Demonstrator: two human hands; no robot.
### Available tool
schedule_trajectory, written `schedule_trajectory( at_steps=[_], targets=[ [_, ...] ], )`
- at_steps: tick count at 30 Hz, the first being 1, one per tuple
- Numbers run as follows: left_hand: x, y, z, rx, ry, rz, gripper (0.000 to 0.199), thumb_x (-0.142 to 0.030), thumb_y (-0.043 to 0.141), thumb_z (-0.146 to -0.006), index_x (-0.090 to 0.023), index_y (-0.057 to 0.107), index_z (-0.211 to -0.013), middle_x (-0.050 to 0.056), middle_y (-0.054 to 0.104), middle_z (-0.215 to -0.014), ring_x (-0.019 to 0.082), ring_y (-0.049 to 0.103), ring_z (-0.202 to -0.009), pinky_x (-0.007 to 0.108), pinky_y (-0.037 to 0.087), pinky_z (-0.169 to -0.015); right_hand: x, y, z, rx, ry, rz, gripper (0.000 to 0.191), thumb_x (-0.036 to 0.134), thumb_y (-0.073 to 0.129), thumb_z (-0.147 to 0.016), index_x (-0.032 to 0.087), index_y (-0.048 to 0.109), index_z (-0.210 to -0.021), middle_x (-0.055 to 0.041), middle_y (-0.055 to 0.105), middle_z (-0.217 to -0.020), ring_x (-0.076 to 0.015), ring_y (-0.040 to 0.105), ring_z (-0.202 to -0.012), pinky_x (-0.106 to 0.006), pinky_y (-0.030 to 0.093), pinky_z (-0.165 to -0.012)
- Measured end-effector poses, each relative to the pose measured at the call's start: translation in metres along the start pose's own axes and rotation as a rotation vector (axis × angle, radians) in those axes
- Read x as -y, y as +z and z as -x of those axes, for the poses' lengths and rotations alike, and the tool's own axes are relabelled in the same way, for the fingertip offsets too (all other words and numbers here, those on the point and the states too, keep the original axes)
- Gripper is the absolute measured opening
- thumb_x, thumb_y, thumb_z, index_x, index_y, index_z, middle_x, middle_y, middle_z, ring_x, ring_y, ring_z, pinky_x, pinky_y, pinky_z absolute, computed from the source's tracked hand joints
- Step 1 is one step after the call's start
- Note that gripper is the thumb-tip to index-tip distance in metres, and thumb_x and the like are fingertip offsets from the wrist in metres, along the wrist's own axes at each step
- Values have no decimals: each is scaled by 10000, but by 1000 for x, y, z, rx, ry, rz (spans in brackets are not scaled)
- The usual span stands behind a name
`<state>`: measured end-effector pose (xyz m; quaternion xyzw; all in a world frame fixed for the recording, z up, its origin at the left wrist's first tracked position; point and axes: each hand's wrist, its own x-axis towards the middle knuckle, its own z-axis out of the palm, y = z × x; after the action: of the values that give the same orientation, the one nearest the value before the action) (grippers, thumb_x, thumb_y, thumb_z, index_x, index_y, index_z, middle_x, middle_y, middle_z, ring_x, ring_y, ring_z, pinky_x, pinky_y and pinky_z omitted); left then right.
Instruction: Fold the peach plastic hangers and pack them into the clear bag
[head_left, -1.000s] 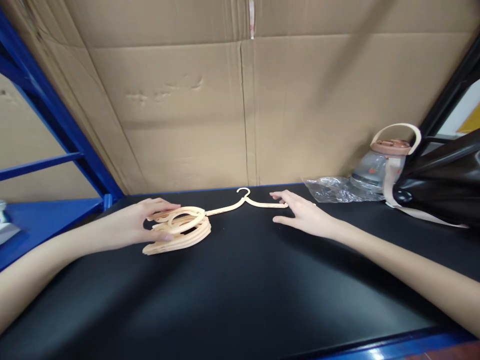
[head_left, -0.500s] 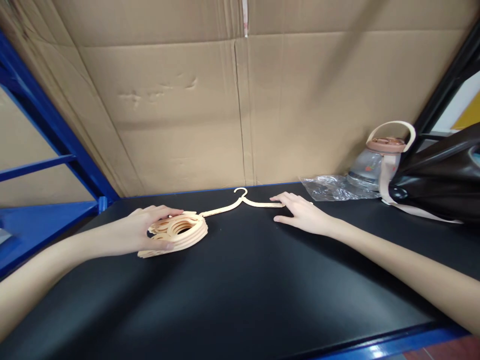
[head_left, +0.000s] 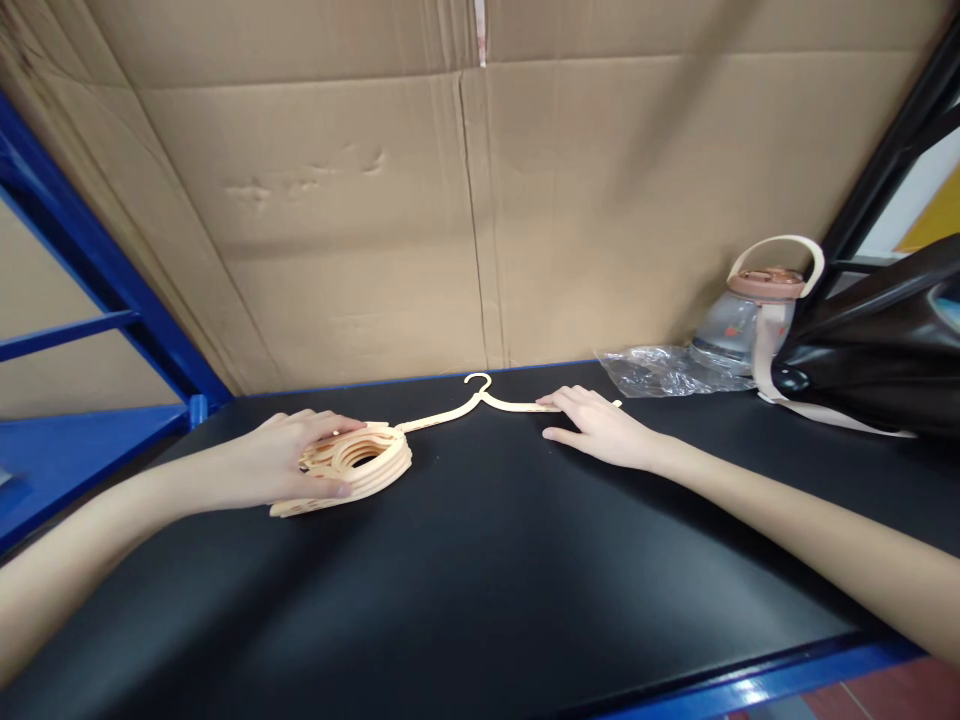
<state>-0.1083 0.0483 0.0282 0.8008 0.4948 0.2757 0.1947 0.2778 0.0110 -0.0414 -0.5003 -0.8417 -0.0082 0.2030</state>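
My left hand (head_left: 289, 455) is closed around a stack of cream plastic clothes hangers (head_left: 379, 475), thumb along the near side and fingers over the far side. The palm hides part of the stack. A single cream hanger (head_left: 446, 412) lies on the black tabletop (head_left: 465, 560), its hook toward the cardboard. Its left arm reaches the stack. My right hand (head_left: 592, 425) rests over that hanger's right arm, fingertips touching it and thumb held apart on the near side. The arm's tip shows just beyond the knuckles.
A cardboard sheet (head_left: 337, 220) stands behind the table. At the back right are a crumpled clear plastic bag (head_left: 649, 370), a clear bottle with a pink lid (head_left: 750, 310) and strap, and a dark shiny bag (head_left: 885, 340). A blue metal frame (head_left: 169, 350) edges the left side.
The view has shifted slightly. My right hand sits a little lower over the hanger's arm, and more of the arm's tip shows. My left hand keeps its hold on the stack.
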Motion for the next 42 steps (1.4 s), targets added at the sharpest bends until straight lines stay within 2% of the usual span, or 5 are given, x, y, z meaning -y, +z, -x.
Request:
schedule_trajectory(
  at_steps=[4, 10, 14, 21, 42],
  targets=[
    [-3, 2, -3, 151, 98, -371, 778, -557, 731, -582, -220, 544, -1258, 110, 598, -1174, 388, 480, -1105, 486, 290, -958, -4, 5, -4, -25, -13, 16, 400, 408, 438, -925, 158, 531, -1223, -107, 585, -1099, -265, 527, -1009, -451, 425, -874],
    [-85, 48, 29, -3, 69, 126, 503, -578, 511, -798, -294, 521, -1213, 57, 556, -1247, 280, 497, -1144, 423, 394, -950, -1, 6, -8, -55, -9, 24, 317, 362, 393, -950, 186, 645, -1029, -66, 561, -928, -213, 544, -872, -376, 455, -807],
    [-135, 85, 64, 348, 94, 337, 376, -475, 537, -830, -372, 520, -1191, -4, 585, -1201, 214, 541, -1073, 367, 462, -890, 2, 3, -6, -92, 25, 20, 273, 321, 379, -956, 182, 610, -913, -66, 540, -974, -188, 555, -852, -336, 454, -786],
    [-128, 119, 61, 504, -61, 696, 229, -397, 505, -873, -229, 642, -946, 31, 671, -933, 176, 606, -888, 294, 475, -765, 3, -9, 0, -100, 108, -23, 165, 317, 336, -971, 221, 467, -941, 8, 600, -761, -158, 575, -628, -289, 437, -612],
    [-77, 61, -1, -533, -233, 1031, 161, -295, 484, -848, -218, 495, -989, 87, 539, -1293, 219, 501, -1212, 364, 378, -1052, -6, -35, 8, -446, -69, 485, 348, 351, 325, -979, 168, 620, -999, -66, 661, -829, -192, 615, -748, -294, 421, -684]
  ],
)
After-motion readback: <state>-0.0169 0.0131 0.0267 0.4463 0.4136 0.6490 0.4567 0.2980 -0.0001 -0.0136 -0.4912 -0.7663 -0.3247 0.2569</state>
